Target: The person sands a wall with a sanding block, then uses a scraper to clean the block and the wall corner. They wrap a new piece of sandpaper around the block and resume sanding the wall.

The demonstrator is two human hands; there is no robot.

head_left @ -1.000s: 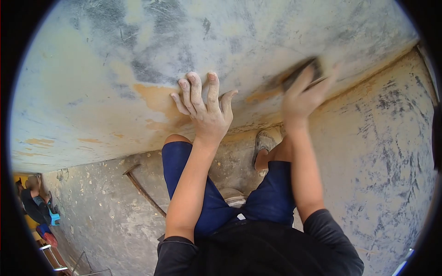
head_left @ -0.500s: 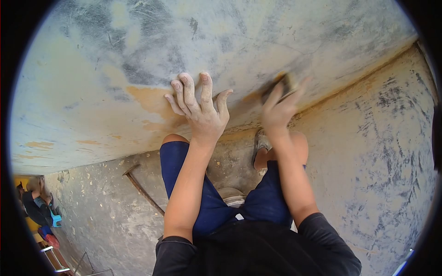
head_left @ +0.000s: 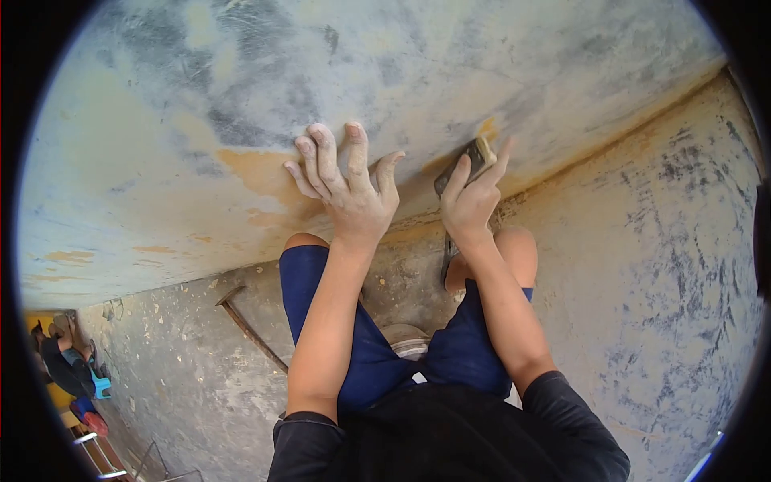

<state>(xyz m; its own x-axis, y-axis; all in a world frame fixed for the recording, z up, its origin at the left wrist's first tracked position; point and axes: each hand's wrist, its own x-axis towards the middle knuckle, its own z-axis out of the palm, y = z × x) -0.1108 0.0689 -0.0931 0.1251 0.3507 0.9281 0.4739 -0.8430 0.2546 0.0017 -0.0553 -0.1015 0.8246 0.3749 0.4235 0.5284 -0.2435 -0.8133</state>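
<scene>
My left hand point(head_left: 353, 189) rests with spread, dusty fingertips against the mottled grey and cream wall point(head_left: 434, 80), beside an orange-brown patch. To its right, my right hand point(head_left: 474, 193) grips a dark block with a pale edge point(head_left: 479, 157), which lies against the wall near its lower edge. The thumb and a finger of that hand show on either side of the block; the other fingers are partly hidden. A small orange mark shows on the wall just above the block.
A hammer-like tool point(head_left: 253, 331) with a long handle lies on the speckled floor point(head_left: 185, 353) at left. A round container point(head_left: 408, 341) stands between my knees. Another person point(head_left: 64, 361) sits at far left near a blue stool point(head_left: 100, 384). A second wall point(head_left: 634, 281) rises at right.
My right hand and the block have shifted slightly left along the wall, and the block is less blurred. My left hand has stayed nearly in place.
</scene>
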